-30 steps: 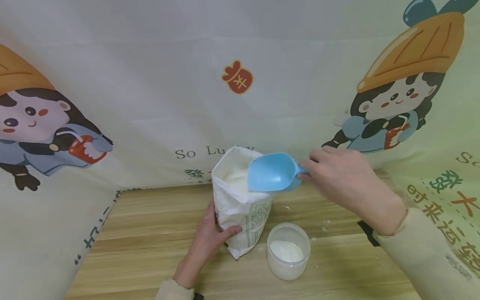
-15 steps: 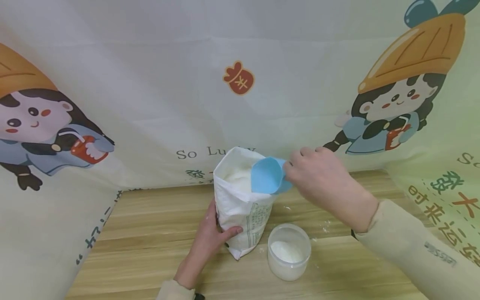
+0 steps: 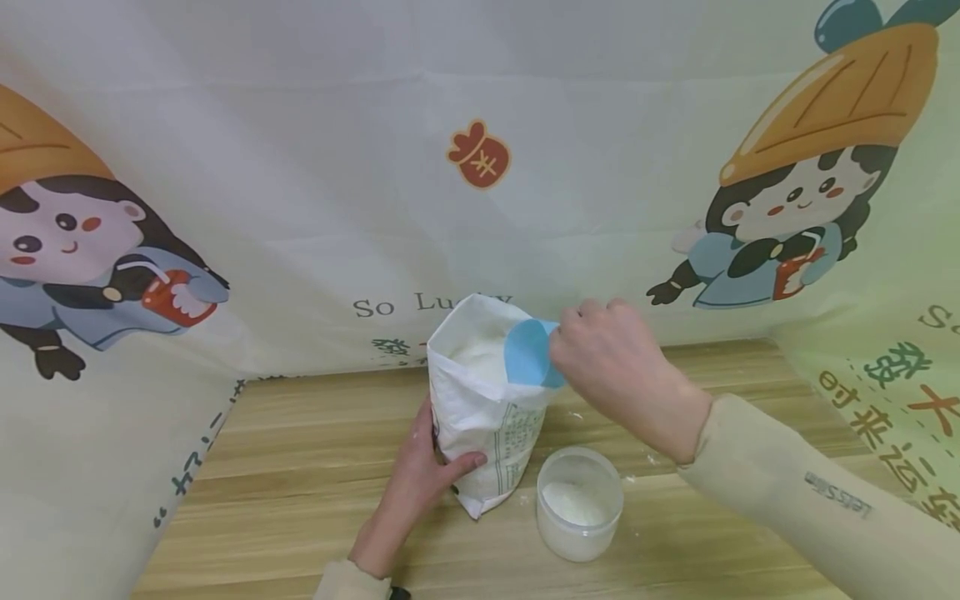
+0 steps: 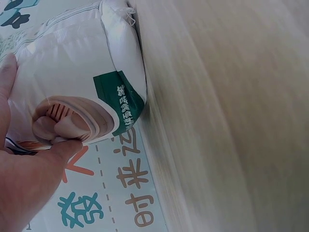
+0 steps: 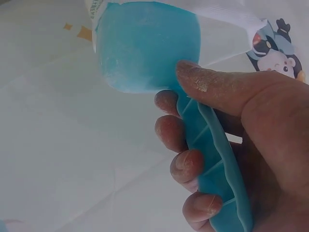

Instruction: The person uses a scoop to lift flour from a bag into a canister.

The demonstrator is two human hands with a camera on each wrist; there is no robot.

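Note:
A white flour bag (image 3: 487,425) stands on the wooden surface with its top open and white powder inside. My left hand (image 3: 423,467) grips its lower left side, thumb across the front; in the left wrist view the bag (image 4: 63,63) has a picture of steamed buns on a green-marked face. My right hand (image 3: 615,358) holds a blue scoop (image 3: 528,354), tilted at the bag's right rim with its front end in the mouth. In the right wrist view, fingers and thumb wrap the ribbed handle of the scoop (image 5: 149,48). Powder dusts the fingertips.
A clear round tub (image 3: 577,533) with white powder in it stands right of the bag, below my right forearm. White specks lie on the wooden tabletop (image 3: 285,467). A printed cloth (image 3: 337,167) with cartoon figures hangs behind and along the sides.
My right hand has moved left and turned, tipping the scoop from facing up to steeply tilted at the bag's mouth. Left hand, bag and tub have stayed nearly still.

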